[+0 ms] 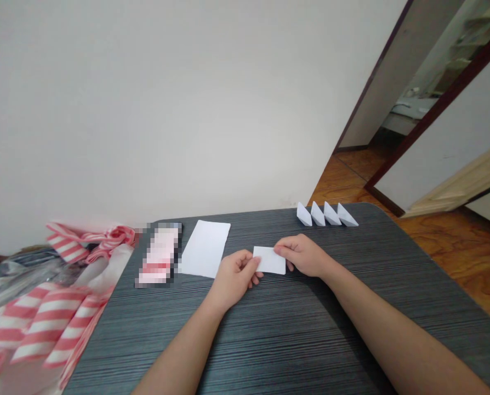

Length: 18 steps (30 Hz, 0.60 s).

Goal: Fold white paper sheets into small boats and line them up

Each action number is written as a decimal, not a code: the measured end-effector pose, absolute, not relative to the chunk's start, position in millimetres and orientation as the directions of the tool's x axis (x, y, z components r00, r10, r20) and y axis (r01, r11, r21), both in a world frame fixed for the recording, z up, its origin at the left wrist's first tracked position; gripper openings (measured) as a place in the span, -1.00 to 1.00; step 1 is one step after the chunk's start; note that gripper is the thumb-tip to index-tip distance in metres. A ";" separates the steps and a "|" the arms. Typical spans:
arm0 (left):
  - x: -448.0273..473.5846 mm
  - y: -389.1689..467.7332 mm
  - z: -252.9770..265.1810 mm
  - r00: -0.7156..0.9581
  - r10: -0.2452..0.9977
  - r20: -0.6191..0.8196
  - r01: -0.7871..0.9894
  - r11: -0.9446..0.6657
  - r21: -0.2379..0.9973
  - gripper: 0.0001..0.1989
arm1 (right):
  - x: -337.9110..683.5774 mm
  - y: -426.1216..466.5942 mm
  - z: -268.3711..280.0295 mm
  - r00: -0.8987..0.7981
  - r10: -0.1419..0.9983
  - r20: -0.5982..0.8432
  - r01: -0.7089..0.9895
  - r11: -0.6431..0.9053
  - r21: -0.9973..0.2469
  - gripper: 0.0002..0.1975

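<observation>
Over the middle of the dark counter (265, 340), the small white paper (271, 261) sits right between the two hands, pinched at both ends! Here's the left hand (235, 277) on its left edge, thumb pressing on top, fingers curled in underneath, the grip closed. And across on the other side, the right hand (305, 254) has the upper right part, thumb laid over the top face, fingers bent round behind, closed on it too. Both forearms reach in from the near edge, angling inward to meet at the paper, the right one stretching across from the lower right corner. Just beside the left hand, on its outer side, lies the larger white sheet (206, 248), with a pixelated dark-edged rectangle (160, 252) next along. Beyond the right hand, four folded paper pieces (331, 214) line up near the far edge.
</observation>
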State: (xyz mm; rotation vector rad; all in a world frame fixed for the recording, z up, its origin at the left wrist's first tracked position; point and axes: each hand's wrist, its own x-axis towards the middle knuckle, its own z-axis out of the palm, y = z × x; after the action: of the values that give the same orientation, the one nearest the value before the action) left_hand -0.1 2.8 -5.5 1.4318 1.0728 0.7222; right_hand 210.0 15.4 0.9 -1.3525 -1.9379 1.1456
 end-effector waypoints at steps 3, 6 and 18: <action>-1.2 1.8 -4.3 0.396 0.910 -0.124 0.227 0.033 0.973 -0.69 | 208.3 14.1 0.7 -0.425 0.901 -0.085 0.495 0.153 -0.855 -0.70; -1.3 1.5 -4.2 0.383 0.916 -0.120 0.233 0.030 0.972 -0.68 | 205.3 12.0 -2.6 -0.425 0.901 -0.087 0.470 0.137 -0.872 -0.71; -3.8 3.6 -3.5 0.448 0.886 -0.124 0.201 0.036 0.979 -0.72 | 203.7 11.5 -1.0 -0.311 0.948 0.066 0.458 0.211 -0.863 -0.78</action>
State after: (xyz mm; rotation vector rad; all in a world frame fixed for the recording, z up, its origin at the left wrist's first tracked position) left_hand -3.8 3.6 -3.5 1.4691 1.0144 0.6974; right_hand 203.7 11.5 -1.0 -1.3022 -1.8722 1.0201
